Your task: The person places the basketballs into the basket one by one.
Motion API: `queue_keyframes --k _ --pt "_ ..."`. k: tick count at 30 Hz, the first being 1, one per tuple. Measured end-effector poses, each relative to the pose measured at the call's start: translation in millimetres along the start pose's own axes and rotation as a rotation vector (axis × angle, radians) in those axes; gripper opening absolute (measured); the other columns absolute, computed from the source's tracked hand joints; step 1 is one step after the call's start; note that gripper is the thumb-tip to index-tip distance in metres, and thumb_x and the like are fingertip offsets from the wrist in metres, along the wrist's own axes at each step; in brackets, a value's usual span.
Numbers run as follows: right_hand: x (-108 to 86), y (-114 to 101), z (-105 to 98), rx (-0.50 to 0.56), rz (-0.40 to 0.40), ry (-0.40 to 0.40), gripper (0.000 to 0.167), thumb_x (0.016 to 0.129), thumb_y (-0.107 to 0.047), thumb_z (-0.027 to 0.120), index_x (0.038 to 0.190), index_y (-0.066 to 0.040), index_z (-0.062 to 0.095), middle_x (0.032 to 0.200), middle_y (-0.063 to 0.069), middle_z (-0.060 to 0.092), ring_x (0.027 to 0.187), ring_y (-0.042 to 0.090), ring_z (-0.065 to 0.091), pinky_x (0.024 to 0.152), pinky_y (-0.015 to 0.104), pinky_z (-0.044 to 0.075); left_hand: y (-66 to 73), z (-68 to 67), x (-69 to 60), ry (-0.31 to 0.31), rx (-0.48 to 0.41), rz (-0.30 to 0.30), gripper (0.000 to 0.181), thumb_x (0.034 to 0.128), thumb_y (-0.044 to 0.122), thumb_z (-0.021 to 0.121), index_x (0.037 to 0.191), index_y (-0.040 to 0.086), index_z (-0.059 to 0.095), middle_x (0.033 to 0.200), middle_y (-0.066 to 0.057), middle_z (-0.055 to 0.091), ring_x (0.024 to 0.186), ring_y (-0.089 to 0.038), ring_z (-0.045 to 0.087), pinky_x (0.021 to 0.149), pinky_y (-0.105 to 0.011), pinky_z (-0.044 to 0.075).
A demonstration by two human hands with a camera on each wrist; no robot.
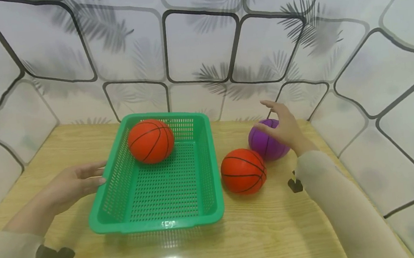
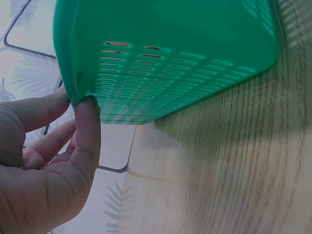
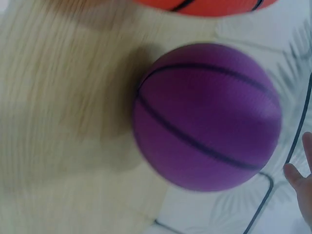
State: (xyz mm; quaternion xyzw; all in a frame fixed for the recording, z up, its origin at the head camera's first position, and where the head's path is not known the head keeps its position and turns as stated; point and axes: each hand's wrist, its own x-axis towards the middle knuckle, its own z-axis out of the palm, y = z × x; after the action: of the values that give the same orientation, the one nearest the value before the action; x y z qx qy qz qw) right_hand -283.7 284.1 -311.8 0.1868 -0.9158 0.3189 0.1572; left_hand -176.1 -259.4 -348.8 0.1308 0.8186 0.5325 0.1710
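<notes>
A green plastic basket [image 1: 164, 224] with slotted walls sits on the table, and one orange ball [image 1: 151, 141] with black lines lies in its far left corner. At its left rim, my left hand [image 1: 69, 187] pinches the edge between thumb and fingers [image 2: 87, 131]. A purple ball [image 3: 209, 117] rests on the table to the basket's right. My right hand [image 1: 285, 130] hovers over that ball with fingers spread, and the right wrist view shows a gap between them. Just left of the purple ball lies a second orange ball [image 1: 243, 171], close to the basket's right side.
The wooden table [image 1: 258, 238] stands in a corner against patterned walls [image 1: 201, 44] with black outlines and grey leaves. Dark wrist mounts hang under both sleeves, the left one [image 1: 56, 257] low over the table.
</notes>
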Motion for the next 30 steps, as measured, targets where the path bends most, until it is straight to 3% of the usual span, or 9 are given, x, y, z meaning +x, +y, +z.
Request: queue_keyframes --k 15,30 --pt "-33.5 48 -3 0.015 0.17 0.004 0.089 0.074 -0.032 0.082 0.146 -0.009 0.034 0.146 0.021 0.031 0.134 0.039 0.025 0.106 0.066 0.022 0.0 0.1 -0.1 0.004 -0.003 -0.006 0.065 0.0961 0.02 0.059 0.147 -0.006 0.026 0.147 -0.024 0.033 0.121 -0.02 0.048 0.093 -0.022 0.047" --pt "-47.2 74 11 0.03 0.257 -0.029 0.107 0.065 -0.032 0.089 0.15 -0.01 0.027 0.146 0.025 0.026 0.134 0.044 0.023 0.103 0.067 0.027 -0.6 1.0 -0.4 0.007 -0.013 -0.01 0.066 0.0959 0.019 0.059 0.147 -0.005 0.026 0.145 -0.025 0.035 0.123 -0.023 0.047 0.094 -0.024 0.047"
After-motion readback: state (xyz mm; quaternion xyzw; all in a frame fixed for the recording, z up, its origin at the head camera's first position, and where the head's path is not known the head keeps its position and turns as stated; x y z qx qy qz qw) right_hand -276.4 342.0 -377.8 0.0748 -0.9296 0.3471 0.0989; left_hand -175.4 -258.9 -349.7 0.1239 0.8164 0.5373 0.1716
